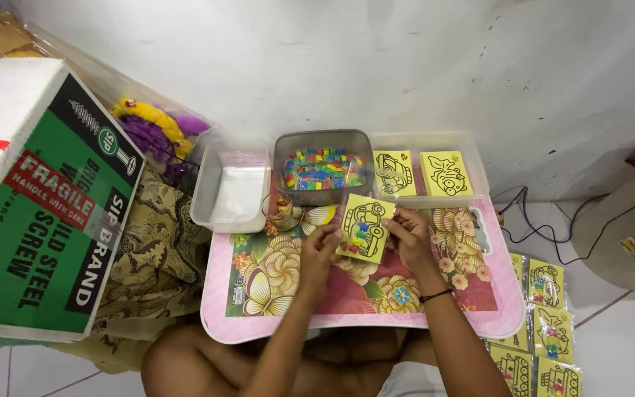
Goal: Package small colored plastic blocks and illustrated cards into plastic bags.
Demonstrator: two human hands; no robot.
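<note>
Both hands hold one small yellow card (pixel 365 226) printed with a car outline, with a strip of coloured bits lying against it. My left hand (pixel 320 250) pinches the card's lower left edge. My right hand (pixel 411 234), a black band on its wrist, grips the right edge. The card hovers above a pink floral lap table (pixel 376 323). Just behind it stands a grey tub (pixel 323 167) full of small multicoloured packets.
A clear tray (pixel 472 165) holds two more yellow picture cards (pixel 420 173). A clear container of plastic sleeves (pixel 231 192) sits at the left. A green and white cardboard box (pixel 38 206) stands far left. Packed yellow cards (pixel 545 323) lie on the floor at right, near black cables.
</note>
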